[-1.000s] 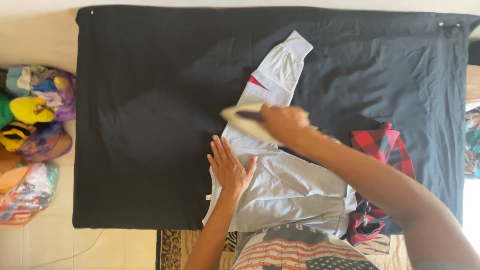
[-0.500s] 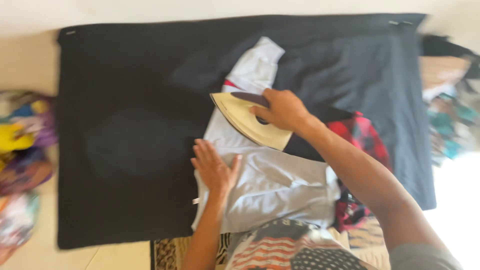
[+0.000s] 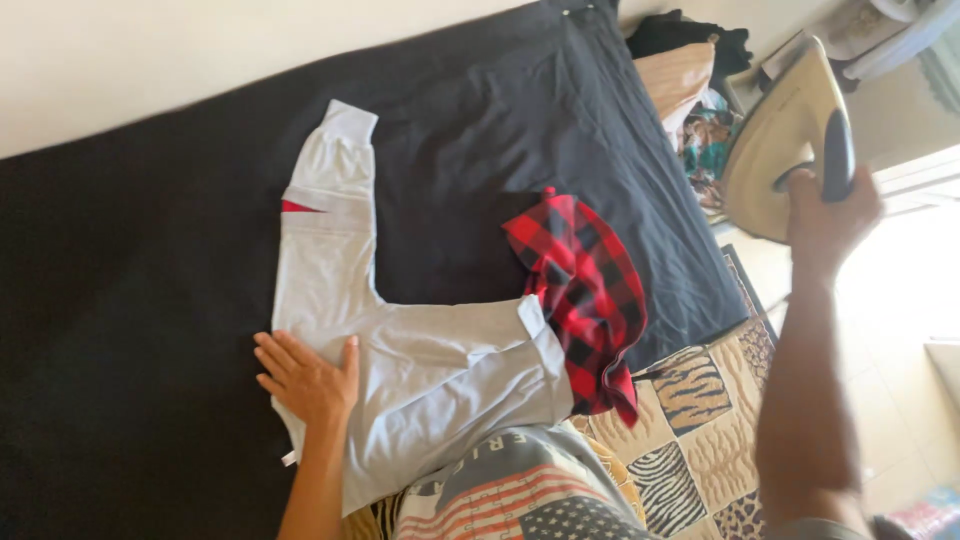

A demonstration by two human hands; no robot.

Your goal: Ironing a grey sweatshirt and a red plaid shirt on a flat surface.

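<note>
The left hand [image 3: 305,378] lies flat, fingers spread, on the lower part of a pale grey garment [image 3: 400,350], pressing its edge against the black cloth [image 3: 150,270] that covers the surface beneath; its grip is wide and holds nothing. The garment is laid out in an L shape: one long sleeve or leg runs up toward the far edge of the cloth, with a small red patch showing at a fold, and the broader part stretches across toward the person's body. A red and black checked fabric [image 3: 580,280] lies crumpled just beside the grey garment's right end, touching it and hanging over the cloth's edge. The right hand [image 3: 830,215] is lifted well clear of the cloth, off to the right, its grip wrapped around the dark handle of a cream-coloured iron [image 3: 775,150], whose soleplate is tilted and faces away. Below it is a rug [image 3: 700,420] with animal-print squares.
</note>
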